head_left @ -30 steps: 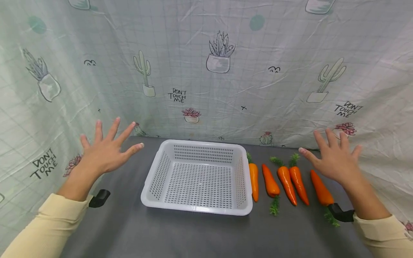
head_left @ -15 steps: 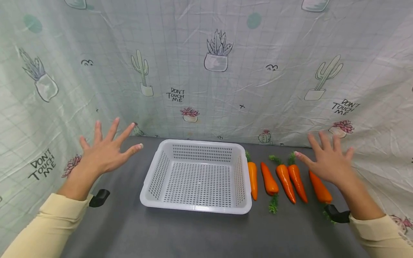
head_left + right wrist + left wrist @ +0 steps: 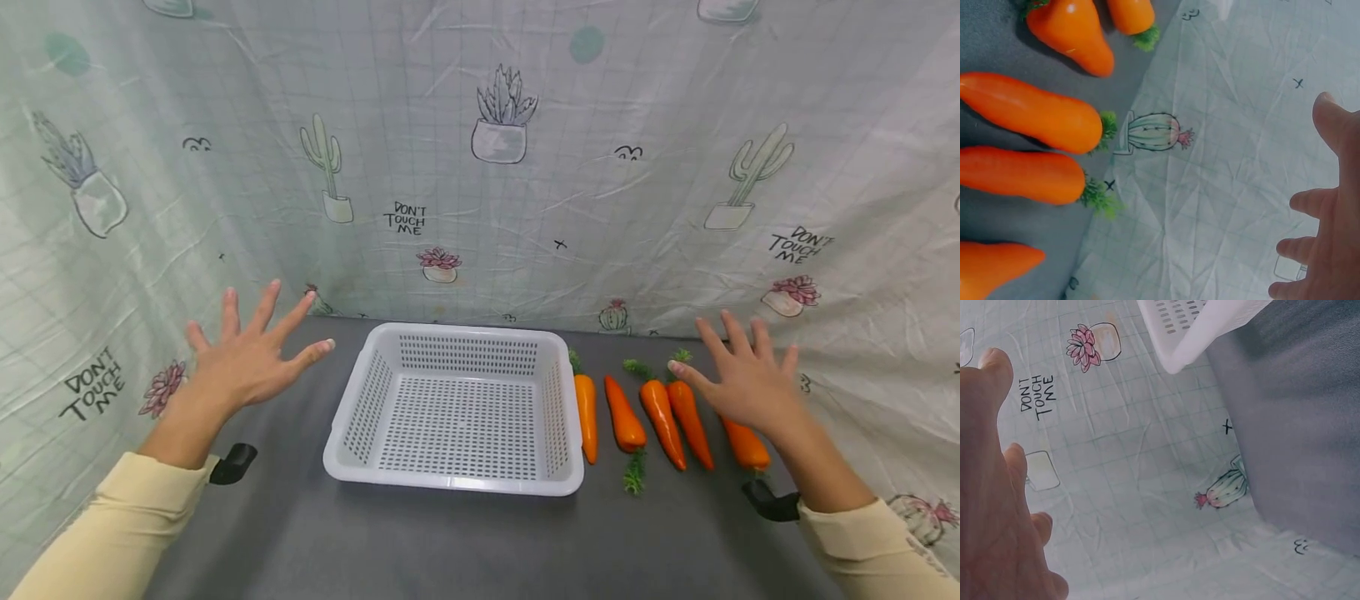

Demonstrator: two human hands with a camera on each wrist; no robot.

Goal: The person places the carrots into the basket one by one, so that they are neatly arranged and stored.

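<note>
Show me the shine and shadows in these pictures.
Head view: a glint on the front of the basket, soft shadows on the table; right wrist view: shiny carrots, dark shadows beside them; left wrist view: the left hand looks dim.

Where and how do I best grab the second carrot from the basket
Probably by the thick end of that carrot, just beyond its leafy top: bring your right hand down from above and pinch across the width. The carrot lies flat on the table, its wide end faces you, and gaps on both sides should leave room to grip.
</note>
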